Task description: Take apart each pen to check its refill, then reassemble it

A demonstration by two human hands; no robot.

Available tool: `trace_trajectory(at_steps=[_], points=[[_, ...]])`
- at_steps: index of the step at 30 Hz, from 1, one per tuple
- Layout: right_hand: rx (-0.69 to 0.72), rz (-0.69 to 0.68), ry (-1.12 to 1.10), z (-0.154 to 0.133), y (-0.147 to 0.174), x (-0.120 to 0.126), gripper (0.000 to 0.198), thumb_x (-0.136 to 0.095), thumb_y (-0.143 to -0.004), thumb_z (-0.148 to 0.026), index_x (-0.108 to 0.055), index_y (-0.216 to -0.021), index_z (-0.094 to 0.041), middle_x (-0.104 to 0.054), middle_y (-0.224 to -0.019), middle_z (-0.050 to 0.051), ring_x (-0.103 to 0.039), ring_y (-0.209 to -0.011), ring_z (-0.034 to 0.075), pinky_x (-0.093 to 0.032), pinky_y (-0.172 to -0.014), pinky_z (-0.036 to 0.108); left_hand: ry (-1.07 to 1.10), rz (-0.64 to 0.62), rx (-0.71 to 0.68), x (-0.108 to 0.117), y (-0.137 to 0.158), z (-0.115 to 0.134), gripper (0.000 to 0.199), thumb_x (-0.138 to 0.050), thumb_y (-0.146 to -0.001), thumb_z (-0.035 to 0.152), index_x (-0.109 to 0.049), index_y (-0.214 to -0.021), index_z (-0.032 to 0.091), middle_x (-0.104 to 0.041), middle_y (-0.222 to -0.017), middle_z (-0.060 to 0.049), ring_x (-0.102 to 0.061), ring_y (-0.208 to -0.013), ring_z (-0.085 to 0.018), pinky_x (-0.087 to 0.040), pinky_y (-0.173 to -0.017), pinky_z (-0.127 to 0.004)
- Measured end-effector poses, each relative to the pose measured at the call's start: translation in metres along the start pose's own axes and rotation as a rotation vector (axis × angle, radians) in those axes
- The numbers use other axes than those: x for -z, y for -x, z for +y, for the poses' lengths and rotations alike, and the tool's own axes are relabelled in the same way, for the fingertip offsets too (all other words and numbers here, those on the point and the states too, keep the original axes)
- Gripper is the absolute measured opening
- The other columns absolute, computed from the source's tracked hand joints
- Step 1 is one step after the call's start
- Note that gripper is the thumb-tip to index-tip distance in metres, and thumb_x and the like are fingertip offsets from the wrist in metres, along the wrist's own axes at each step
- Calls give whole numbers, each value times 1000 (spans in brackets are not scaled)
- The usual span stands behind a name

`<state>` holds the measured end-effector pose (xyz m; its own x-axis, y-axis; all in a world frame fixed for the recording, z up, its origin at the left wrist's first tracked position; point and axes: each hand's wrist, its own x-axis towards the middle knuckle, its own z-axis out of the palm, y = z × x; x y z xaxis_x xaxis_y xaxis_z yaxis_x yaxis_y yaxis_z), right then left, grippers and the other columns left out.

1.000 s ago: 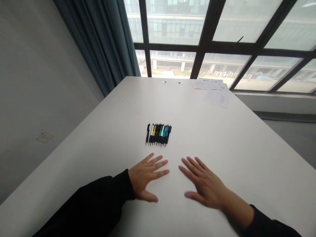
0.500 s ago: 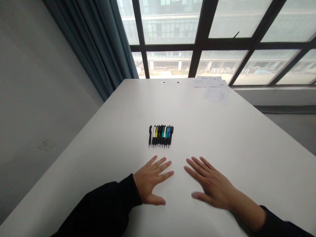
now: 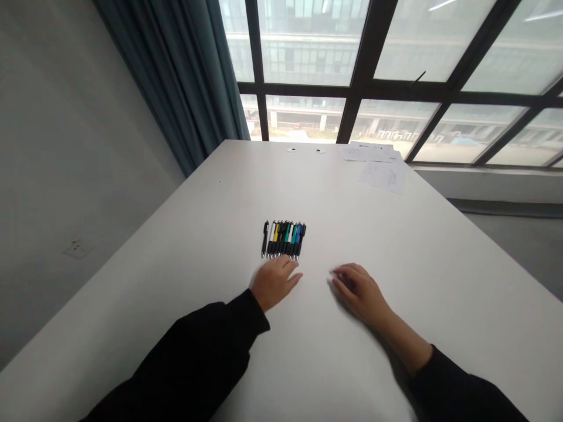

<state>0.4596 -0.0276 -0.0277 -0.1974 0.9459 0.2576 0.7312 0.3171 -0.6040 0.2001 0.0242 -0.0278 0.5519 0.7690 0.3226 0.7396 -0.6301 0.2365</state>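
Several click pens lie side by side in a row on the white table. Their barrels are black, white, yellow, green and blue, and a black pen sits slightly apart at the row's left end. My left hand is over the near ends of the pens, thumb and forefinger apart; the back of the hand hides some fingertips, and whether it touches a pen I cannot tell. To the right of the row, my right hand hovers low with bent fingers and a gap before the thumb, holding nothing visible.
Printed paper sheets lie at the table's far right corner. Two small white oval pieces are near the far edge. Beyond the table are a window and a blue-grey curtain; a wall stands at left.
Both hands have moved forward from lying spread on the table. The left has come up to the pens' near ends, and the right hand's fingers have bent. The camera view has shifted slightly.
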Motion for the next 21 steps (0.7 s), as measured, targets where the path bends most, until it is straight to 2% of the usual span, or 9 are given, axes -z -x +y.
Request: trace_trajectory(at_steps=[3, 6, 8, 14, 17, 19, 21], points=[[-108, 54, -9, 3, -20, -6, 24, -53, -94, -39, -68, -99, -21, -68, -90, 7, -61, -72, 19, -51, -70, 35, -111, 17, 126, -6, -23, 5, 26, -56, -95, 39, -66, -106, 18, -65, -96, -8, -62, -87, -23, -50, -72, -35], [-170, 56, 21, 4, -29, -9, 24, -54, -92, -40, -69, -95, -22, -67, -84, 3, -58, -66, 16, -46, -65, 31, -167, 30, 212, -7, -32, 6, 26, -59, -94, 39, -67, -106, 18, -64, -96, -7, -61, -86, -22, -47, -69, -33], [-182, 47, 22, 4, -30, -9, 23, -54, -91, -40, -69, -92, -22, -68, -84, 2, -58, -66, 15, -44, -65, 30, -194, 30, 197, -6, -32, 5, 24, -57, -95, 38, -69, -102, 19, -64, -93, -6, -59, -83, -21, -45, -67, -32], [-174, 22, 16, 6, -24, -7, 22, -55, -92, -39, -69, -94, -23, -69, -85, 2, -59, -65, 15, -46, -65, 29, -228, 71, 35, -5, -25, 3, 21, -53, -97, 29, -71, -90, 20, -62, -87, -6, -54, -82, -21, -41, -65, -32], [-161, 29, 127, 9, -34, -8, 28, -52, -95, -38, -66, -112, -22, -70, -108, 6, -64, -71, 16, -50, -68, 30, -185, 98, 34, -7, -25, 2, 18, -57, -94, 28, -71, -89, 19, -62, -88, -6, -54, -84, -21, -43, -68, -32], [-121, 19, 253, 10, -49, -10, 38, -48, -96, -35, -59, -130, -22, -62, -132, 9, -69, -88, 20, -53, -75, 32, -149, 101, 63, -9, -26, 2, 16, -60, -93, 28, -71, -90, 17, -63, -89, -7, -55, -86, -21, -45, -70, -32], [-89, -22, 371, 11, -70, -14, 47, -45, -98, -33, -48, -144, -24, -54, -145, 9, -68, -102, 24, -55, -78, 34, -124, 99, 92, -10, -27, 2, 15, -61, -92, 28, -71, -93, 16, -63, -90, -7, -56, -86, -21, -46, -72, -32]])
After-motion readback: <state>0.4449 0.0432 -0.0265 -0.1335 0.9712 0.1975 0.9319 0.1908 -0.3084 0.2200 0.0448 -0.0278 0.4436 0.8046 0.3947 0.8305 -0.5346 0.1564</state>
